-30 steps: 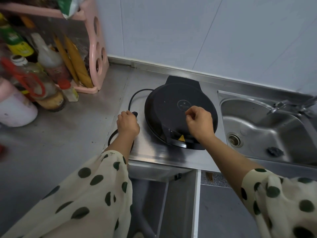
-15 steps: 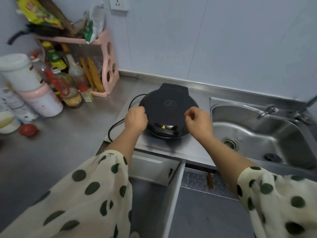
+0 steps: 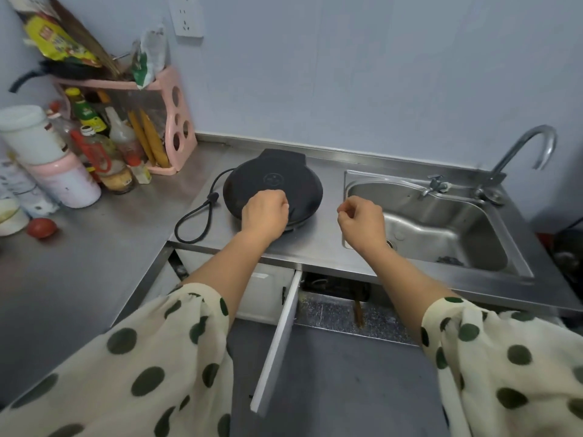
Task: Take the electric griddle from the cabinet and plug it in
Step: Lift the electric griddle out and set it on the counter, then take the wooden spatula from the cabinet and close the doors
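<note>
So the electric griddle (image 3: pixel 273 184) is out of the cabinet and sits on the steel counter (image 3: pixel 315 247) beside the sink (image 3: pixel 441 222), its cord (image 3: pixel 195 222) coiled at its left and not yet plugged into the wall socket (image 3: pixel 188 15). Both hands are loosely curled and grasp nothing, my left hand (image 3: pixel 264 212) over the griddle's front edge, my right hand (image 3: pixel 362 220) just beside it. No label is readable.

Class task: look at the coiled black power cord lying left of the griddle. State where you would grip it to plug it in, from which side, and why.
Probably grip the power cord at the bound knot, coming from above left. There the strands bunch into one firm lump, raised off the countertop, clear of the griddle; the loop itself lies flat and slack.
</note>
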`<state>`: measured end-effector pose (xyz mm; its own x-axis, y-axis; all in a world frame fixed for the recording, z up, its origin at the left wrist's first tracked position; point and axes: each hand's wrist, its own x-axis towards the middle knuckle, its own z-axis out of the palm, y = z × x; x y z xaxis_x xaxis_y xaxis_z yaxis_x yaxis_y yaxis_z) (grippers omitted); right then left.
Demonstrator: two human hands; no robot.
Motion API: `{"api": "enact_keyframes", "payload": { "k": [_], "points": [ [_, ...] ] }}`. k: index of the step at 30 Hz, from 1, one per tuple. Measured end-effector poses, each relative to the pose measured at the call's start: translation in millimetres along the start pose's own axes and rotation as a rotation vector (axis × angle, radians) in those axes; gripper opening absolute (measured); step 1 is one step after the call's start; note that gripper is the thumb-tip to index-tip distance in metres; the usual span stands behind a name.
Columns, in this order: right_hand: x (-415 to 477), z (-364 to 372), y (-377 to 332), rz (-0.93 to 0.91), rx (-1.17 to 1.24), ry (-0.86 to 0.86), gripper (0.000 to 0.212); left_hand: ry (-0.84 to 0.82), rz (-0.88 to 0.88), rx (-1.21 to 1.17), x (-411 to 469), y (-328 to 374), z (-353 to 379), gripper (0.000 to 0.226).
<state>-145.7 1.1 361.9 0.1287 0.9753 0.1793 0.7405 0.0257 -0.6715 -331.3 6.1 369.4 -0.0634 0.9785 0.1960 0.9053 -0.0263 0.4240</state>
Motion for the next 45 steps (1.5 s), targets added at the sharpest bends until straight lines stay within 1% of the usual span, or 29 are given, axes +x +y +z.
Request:
{"api": "enact_keyframes", "payload": {
  "k": [6, 9, 16, 20, 24, 29, 33, 36, 41, 45],
  "points": [
    [-55.5, -30.5, 23.0, -0.001, -0.052, 0.04, 0.013, -0.02, 0.028, -0.005, -55.6, 23.3, 6.7, 0.026],
    [-80.2, -43.3, 38.9, 0.031, -0.038, 0.032, 0.015, -0.047, 0.037, -0.003, -81.3, 32.7, 15.1, 0.026],
    [-102.3, -72.9, 86.5, 0.056, -0.018, 0.025, 0.013, -0.101, 0.051, -0.025, -105.7, 76.3, 40.5, 0.027],
    [-88.3, -90.3, 131.3, 0.071, -0.034, 0.001, 0.014, -0.137, 0.03, -0.025, -110.2, 118.0, 80.2, 0.026],
    [-73.0, -98.0, 180.3, 0.056, -0.038, -0.064, 0.014, -0.159, -0.004, -0.025, -111.7, 152.5, 125.7, 0.025],
    [-60.2, -103.0, 242.3, 0.064, -0.065, -0.159, 0.015, -0.176, -0.073, -0.081, -112.7, 183.8, 182.3, 0.023],
    [-56.1, -92.4, 285.5, 0.052, -0.099, -0.24, 0.014, -0.196, -0.134, -0.078, -119.5, 191.1, 221.4, 0.023],
    [-56.0, -75.9, 312.9, 0.084, -0.092, -0.288, 0.012, -0.241, -0.158, -0.069, -121.0, 184.0, 250.9, 0.024],
    [-50.0, -29.0, 354.8, 0.085, -0.11, -0.309, 0.015, -0.254, -0.152, -0.073, -117.0, 159.7, 309.9, 0.024],
    [-47.2, 26.5, 399.4, 0.091, -0.126, -0.338, 0.014, -0.281, -0.162, -0.07, -114.1, 129.3, 370.7, 0.022]
  ]
}}
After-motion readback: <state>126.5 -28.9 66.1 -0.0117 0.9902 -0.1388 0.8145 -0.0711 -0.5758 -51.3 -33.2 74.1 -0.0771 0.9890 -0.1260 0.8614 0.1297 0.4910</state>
